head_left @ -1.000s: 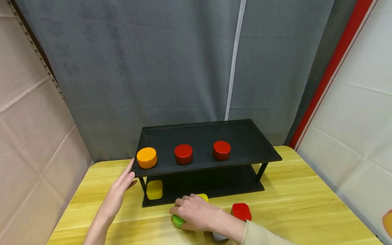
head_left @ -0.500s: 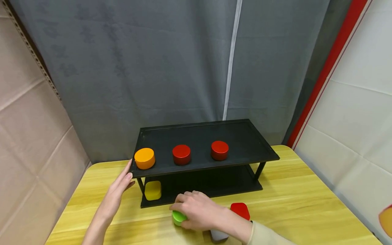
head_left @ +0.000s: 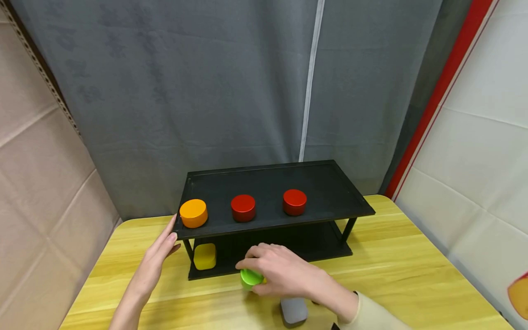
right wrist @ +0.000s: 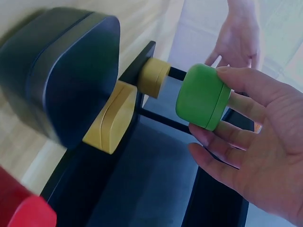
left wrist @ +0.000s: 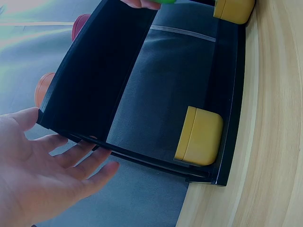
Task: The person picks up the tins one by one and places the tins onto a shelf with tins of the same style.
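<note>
My right hand (head_left: pixel 284 270) pinches a green block (head_left: pixel 250 277) between thumb and fingers, just in front of the black rack (head_left: pixel 264 227). The right wrist view shows this green block (right wrist: pixel 201 97) off the table. Fingers of my left hand (head_left: pixel 154 259) touch the left end of the rack's upper tray, loosely extended in the left wrist view (left wrist: pixel 61 170). One yellow block (head_left: pixel 205 256) stands at the lower shelf's left end. A second yellow block (right wrist: pixel 112 118) is near the shelf's front edge, mostly hidden by my right hand in the head view.
On the upper tray stand an orange round block (head_left: pixel 193 213) and two red ones (head_left: pixel 243 208) (head_left: pixel 294 202). A grey block (head_left: pixel 294 311) lies on the table (head_left: pixel 396 275) below my right hand. Another red block (right wrist: pixel 28 213) shows in the right wrist view. Grey cloth (head_left: pixel 198 91) hangs behind.
My right hand has moved up and slightly right, raising the green block toward the rack. The forearm now covers the red block on the table. My left hand stays at the rack.
</note>
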Available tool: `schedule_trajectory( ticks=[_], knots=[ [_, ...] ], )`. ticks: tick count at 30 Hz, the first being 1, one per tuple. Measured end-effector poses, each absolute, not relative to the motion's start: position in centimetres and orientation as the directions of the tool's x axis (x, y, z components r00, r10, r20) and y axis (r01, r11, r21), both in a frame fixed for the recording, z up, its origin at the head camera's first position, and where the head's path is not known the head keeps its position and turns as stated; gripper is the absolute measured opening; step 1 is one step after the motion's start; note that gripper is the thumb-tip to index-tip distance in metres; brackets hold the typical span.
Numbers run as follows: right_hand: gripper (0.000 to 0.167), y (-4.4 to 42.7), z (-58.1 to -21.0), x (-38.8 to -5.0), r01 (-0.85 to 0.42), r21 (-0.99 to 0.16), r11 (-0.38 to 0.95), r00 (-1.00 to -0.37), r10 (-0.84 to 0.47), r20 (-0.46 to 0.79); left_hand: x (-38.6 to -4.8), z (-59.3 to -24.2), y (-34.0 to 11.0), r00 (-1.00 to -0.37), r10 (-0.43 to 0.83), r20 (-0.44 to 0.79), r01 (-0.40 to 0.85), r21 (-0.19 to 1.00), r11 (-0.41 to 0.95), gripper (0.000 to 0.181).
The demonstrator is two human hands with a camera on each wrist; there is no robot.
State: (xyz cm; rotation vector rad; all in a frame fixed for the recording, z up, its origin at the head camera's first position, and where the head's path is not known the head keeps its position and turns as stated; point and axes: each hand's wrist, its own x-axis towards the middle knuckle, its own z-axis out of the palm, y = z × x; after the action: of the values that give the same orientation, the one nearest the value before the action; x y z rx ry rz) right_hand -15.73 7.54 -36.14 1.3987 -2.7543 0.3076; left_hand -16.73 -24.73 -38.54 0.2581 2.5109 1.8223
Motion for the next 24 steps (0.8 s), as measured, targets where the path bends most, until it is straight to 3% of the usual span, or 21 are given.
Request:
schedule_trajectory(
  ticks=[24],
  knots=[
    [0.041, 15.0, -35.0, -15.6, -0.663, -0.29, 0.69, -0.733, -0.676, 0.069, -16.8, -38.6, -24.4, -0.986, 0.147, 0.077, 0.119, 0.946, 0.302, 0.061]
  ],
)
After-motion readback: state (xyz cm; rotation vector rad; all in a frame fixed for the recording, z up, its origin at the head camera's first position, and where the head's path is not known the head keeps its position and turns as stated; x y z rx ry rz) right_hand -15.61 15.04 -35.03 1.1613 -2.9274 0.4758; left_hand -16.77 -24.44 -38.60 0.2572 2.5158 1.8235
